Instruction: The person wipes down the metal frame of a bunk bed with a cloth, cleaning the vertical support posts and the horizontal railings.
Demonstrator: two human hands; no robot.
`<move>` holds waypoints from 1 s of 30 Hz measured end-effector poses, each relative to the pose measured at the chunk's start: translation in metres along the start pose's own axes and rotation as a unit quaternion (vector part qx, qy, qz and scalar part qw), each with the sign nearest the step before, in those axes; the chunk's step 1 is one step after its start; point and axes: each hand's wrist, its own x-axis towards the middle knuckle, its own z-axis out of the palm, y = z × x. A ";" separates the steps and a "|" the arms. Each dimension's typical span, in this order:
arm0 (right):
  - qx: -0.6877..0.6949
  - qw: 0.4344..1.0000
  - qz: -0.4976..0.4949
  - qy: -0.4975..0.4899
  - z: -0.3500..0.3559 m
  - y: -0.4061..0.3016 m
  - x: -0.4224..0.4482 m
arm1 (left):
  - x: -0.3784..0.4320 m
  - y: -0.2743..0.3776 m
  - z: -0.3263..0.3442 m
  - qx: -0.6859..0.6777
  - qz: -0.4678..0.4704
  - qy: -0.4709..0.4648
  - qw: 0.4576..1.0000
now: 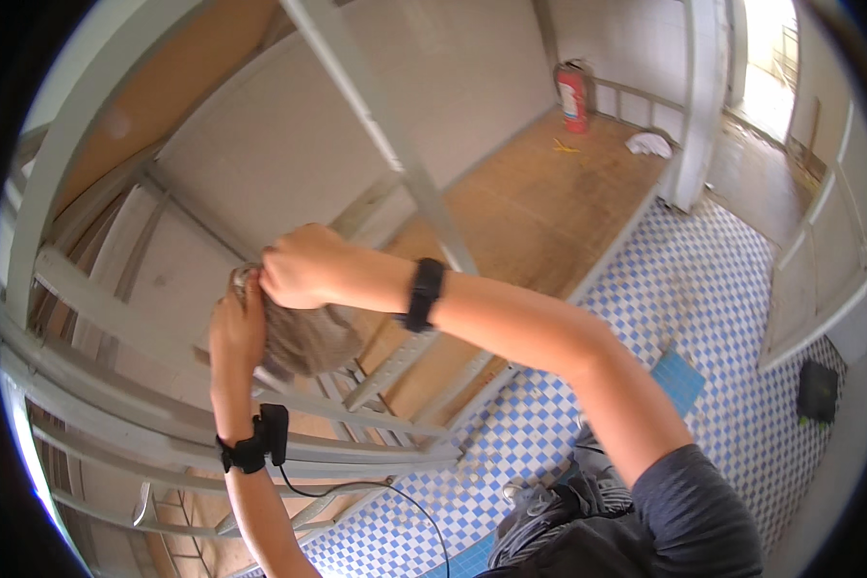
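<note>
My left hand (237, 332) is raised at the left with its fingers closed on a bunched edge of a grey-brown cloth (307, 339). Right beside it, my right hand (300, 267) is closed in a fist on the same cloth. The rest of the cloth hangs down below my right hand. Behind both hands are the pale metal bars of a bunk bed frame (376, 383). Both wrists wear black bands, and a cable runs from the left one. My fingertips are partly hidden in the folds.
A metal post (376, 123) rises close to my right forearm. On the wooden board (549, 195) stand a red fire extinguisher (572, 97) and a white cloth (649, 144). A blue mat (679, 379) and a black object (816, 390) lie on the checkered floor (730, 426). A doorway (766, 79) is at upper right.
</note>
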 end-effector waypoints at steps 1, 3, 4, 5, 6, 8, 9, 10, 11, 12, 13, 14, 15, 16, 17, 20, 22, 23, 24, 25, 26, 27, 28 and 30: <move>-0.017 1.000 0.009 -0.008 0.004 -0.001 0.006 | 0.001 -0.002 0.003 0.080 0.038 0.005 0.996; -0.103 0.994 -0.023 0.032 0.013 0.001 0.010 | 0.008 -0.007 0.005 0.156 0.090 0.015 0.983; -0.089 0.996 -0.002 -0.010 0.014 -0.005 0.013 | 0.010 -0.017 0.005 0.157 0.091 0.016 0.983; -0.097 0.995 -0.002 -0.009 0.019 -0.001 0.017 | 0.017 -0.022 0.009 0.151 0.098 0.020 0.984; -0.102 0.995 -0.007 -0.007 0.023 -0.001 0.026 | 0.023 -0.028 0.007 0.129 0.090 0.000 0.987; -0.120 0.990 0.013 -0.078 0.032 -0.003 0.044 | 0.035 -0.048 0.008 0.085 0.068 -0.044 0.993; -0.107 0.992 0.019 -0.056 0.031 -0.009 0.044 | 0.036 -0.068 0.012 0.033 0.027 -0.051 0.998; -0.086 0.995 0.020 -0.043 0.035 -0.005 0.052 | 0.043 -0.077 0.013 -0.020 -0.004 -0.049 0.999; -0.066 0.997 0.018 -0.029 0.040 0.002 0.060 | 0.047 -0.077 0.017 -0.075 -0.037 -0.043 0.996; -0.025 0.999 0.040 0.006 0.038 0.007 0.052 | 0.045 -0.068 0.018 -0.092 -0.043 -0.032 0.994; 0.017 0.997 0.061 0.036 0.038 0.009 0.039 | 0.038 -0.062 0.026 -0.111 -0.054 -0.024 0.992; 0.025 0.998 0.009 0.060 0.040 -0.008 0.030 | 0.016 -0.083 0.023 -0.013 -0.030 0.036 0.999; 0.049 0.995 -0.006 0.086 0.041 -0.012 0.025 | 0.009 -0.093 0.025 0.080 0.011 0.093 0.992; 0.014 0.993 -0.041 0.109 0.043 -0.018 0.023 | 0.002 -0.085 0.015 0.159 -0.014 0.099 0.982; -0.009 0.996 0.000 0.084 0.048 -0.018 0.033 | 0.017 -0.101 0.017 0.162 -0.028 0.079 0.983; -0.075 0.965 -0.063 0.242 0.062 -0.005 0.005 | 0.000 -0.045 0.014 -0.077 -0.212 0.153 0.962; -0.128 0.945 -0.115 0.279 0.064 0.008 -0.011 | 0.002 -0.078 0.026 -0.085 -0.303 0.197 0.928; -0.097 0.942 -0.137 0.289 0.063 0.011 -0.020 | -0.009 -0.092 0.028 -0.056 -0.287 0.197 0.936; -0.074 0.936 -0.158 0.306 0.059 0.020 -0.026 | -0.014 -0.104 0.029 -0.031 -0.262 0.201 0.943; -0.057 0.926 -0.175 0.330 0.051 0.035 -0.028 | -0.011 -0.098 0.027 -0.025 -0.219 0.241 0.945; -0.057 0.907 -0.174 0.379 0.042 0.051 -0.027 | -0.005 -0.088 0.023 -0.017 -0.171 0.278 0.945; -0.041 0.900 -0.176 0.398 0.033 0.071 -0.027 | 0.002 -0.055 0.028 -0.037 -0.110 0.342 0.932; -0.061 0.882 -0.211 0.416 0.027 0.087 -0.035 | 0.003 -0.021 0.033 -0.020 -0.182 0.384 0.905; -0.048 0.879 -0.273 0.388 0.023 0.118 -0.056 | 0.014 0.045 0.048 -0.053 -0.205 0.481 0.851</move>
